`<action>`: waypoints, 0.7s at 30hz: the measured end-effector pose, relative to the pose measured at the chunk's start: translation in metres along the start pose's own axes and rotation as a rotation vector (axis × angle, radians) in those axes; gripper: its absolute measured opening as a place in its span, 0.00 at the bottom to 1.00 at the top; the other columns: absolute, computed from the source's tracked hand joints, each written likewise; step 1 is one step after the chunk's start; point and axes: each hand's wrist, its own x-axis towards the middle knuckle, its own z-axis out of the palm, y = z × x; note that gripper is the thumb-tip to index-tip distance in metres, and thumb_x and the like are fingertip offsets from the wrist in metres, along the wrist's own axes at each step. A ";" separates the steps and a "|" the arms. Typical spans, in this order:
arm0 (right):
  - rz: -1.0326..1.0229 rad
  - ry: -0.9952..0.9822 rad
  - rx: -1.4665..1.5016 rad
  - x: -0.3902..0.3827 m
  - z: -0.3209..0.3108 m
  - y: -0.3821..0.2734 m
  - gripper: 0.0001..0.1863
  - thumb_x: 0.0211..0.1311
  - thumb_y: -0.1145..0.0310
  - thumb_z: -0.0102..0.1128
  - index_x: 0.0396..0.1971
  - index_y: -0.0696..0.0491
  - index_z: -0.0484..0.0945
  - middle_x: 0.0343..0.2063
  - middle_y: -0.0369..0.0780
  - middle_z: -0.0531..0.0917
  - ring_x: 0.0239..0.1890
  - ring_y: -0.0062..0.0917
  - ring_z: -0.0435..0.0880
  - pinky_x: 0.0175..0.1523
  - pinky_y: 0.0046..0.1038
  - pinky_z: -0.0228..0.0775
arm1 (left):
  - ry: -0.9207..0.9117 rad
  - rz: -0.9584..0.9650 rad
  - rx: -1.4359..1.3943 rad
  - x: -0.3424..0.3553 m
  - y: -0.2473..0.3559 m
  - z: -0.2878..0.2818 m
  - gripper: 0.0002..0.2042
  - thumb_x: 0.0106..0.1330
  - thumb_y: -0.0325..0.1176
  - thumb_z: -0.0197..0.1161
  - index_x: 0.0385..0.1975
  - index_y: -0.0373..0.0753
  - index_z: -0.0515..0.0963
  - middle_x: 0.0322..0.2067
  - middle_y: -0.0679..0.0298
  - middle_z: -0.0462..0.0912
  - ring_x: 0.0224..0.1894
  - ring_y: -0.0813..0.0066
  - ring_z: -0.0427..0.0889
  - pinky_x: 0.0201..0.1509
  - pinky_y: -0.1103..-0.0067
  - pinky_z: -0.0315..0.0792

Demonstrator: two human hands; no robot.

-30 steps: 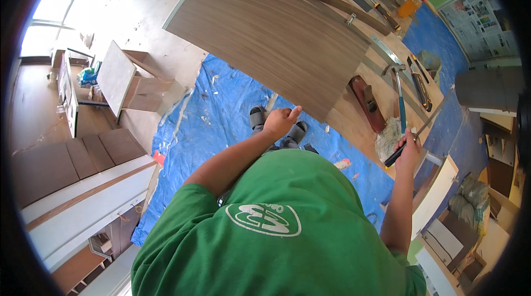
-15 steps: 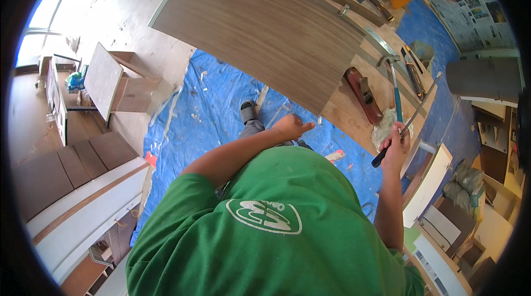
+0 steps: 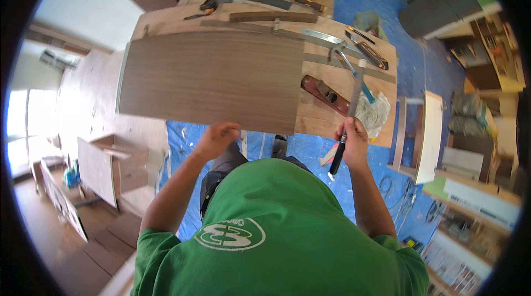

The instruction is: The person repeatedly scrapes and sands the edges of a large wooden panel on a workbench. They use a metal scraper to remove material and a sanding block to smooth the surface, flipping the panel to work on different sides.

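Head view: 2 hands apart; right hand (image 3: 354, 140) clasps a slim grey tool (image 3: 357, 91) by its black handle (image 3: 336, 157) at the wooden bench (image 3: 310, 121), left hand (image 3: 217, 140) loosely open beside a wood-grained panel (image 3: 213, 77); wrinkled blue sheeting (image 3: 182, 146) underfoot.

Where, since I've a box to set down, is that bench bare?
The panel has a broad bare top. A small bare patch of bench lies between panel, plane and front edge. Farther right it's crowded: hammer, knife, cloth.
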 end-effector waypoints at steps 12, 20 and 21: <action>0.343 0.627 -0.173 -0.113 0.157 0.041 0.18 0.80 0.52 0.52 0.48 0.54 0.76 0.17 0.29 0.69 0.17 0.14 0.69 0.21 0.21 0.61 | 0.096 0.924 1.032 0.207 0.016 -0.203 0.24 0.70 0.47 0.63 0.62 0.43 0.77 0.68 0.59 0.73 0.75 0.56 0.62 0.79 0.54 0.51; 0.376 0.729 -0.401 -0.221 0.308 0.094 0.16 0.76 0.58 0.60 0.48 0.57 0.76 0.23 0.34 0.75 0.25 0.17 0.74 0.31 0.25 0.67 | -0.354 1.012 1.282 0.209 0.011 -0.217 0.34 0.72 0.61 0.53 0.74 0.53 0.63 0.79 0.67 0.51 0.82 0.67 0.43 0.85 0.58 0.34; 0.396 0.742 -0.414 -0.224 0.327 0.098 0.16 0.76 0.61 0.60 0.53 0.56 0.76 0.23 0.36 0.76 0.26 0.19 0.74 0.32 0.26 0.68 | -0.446 1.012 1.358 0.204 0.016 -0.217 0.35 0.72 0.62 0.50 0.76 0.55 0.61 0.80 0.68 0.49 0.82 0.68 0.41 0.85 0.60 0.33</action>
